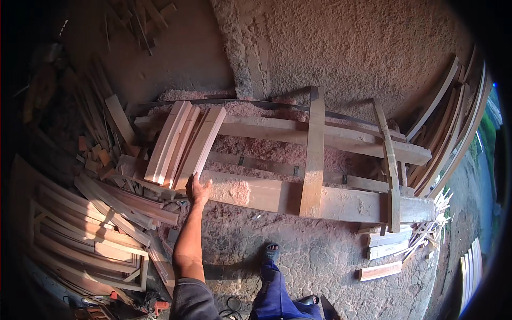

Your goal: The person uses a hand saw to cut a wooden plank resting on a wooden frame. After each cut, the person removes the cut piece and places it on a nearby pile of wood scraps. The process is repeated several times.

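Observation:
My left hand (198, 189) reaches forward to the near end of a short, pale moulded board (204, 141), its fingers curled on that end. The board is the rightmost of several moulded pieces (169, 140) lying crosswise, side by side, on two long beams. The near beam (352, 201) carries a patch of pink shavings beside my hand. Two flat cross planks (311, 160) lie over both beams to the right. My right hand does not show in the frame.
Wooden frames (85, 238) and offcuts crowd the left side. Long boards (453, 117) lean at the right, above piled strips (389, 240). A red power tool (160, 308) and black cable lie low on the left. My feet (271, 253) stand on cracked concrete. A rough wall (341, 48) rises behind.

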A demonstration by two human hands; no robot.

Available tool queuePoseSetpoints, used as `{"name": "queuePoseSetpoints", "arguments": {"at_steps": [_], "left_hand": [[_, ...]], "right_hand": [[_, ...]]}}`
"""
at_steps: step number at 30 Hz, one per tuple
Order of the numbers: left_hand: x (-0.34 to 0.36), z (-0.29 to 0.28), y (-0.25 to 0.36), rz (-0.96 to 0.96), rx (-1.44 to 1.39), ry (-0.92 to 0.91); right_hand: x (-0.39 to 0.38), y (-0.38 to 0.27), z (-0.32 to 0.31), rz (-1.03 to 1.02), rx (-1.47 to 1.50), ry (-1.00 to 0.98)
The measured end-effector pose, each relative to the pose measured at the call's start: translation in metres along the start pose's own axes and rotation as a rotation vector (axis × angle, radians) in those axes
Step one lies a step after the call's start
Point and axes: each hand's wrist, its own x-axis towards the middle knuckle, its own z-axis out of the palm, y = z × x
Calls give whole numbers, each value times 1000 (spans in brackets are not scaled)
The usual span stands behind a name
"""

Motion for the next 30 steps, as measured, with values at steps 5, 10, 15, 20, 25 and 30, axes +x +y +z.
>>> {"name": "queuePoseSetpoints", "arguments": {"at_steps": [5,10,15,20,25,30], "left_hand": [[161,4,-103,-98,328,-181],[166,21,-63,-16,361,-295],[167,-3,10,-29,260,-284],[173,-17,-22,-13,87,-239],[127,7,-9,-279,-843,-581],[38,-12,117,96,-913,-744]], "right_hand": [[-10,-58,66,-90,-142,-95],[-51,-149,79,-13,-285,-31],[-48,-153,99,-59,-140,-6],[-37,-173,116,111,-64,-42],[-47,-139,105,163,-103,-13],[-42,-93,106,82,-54,81]]}}
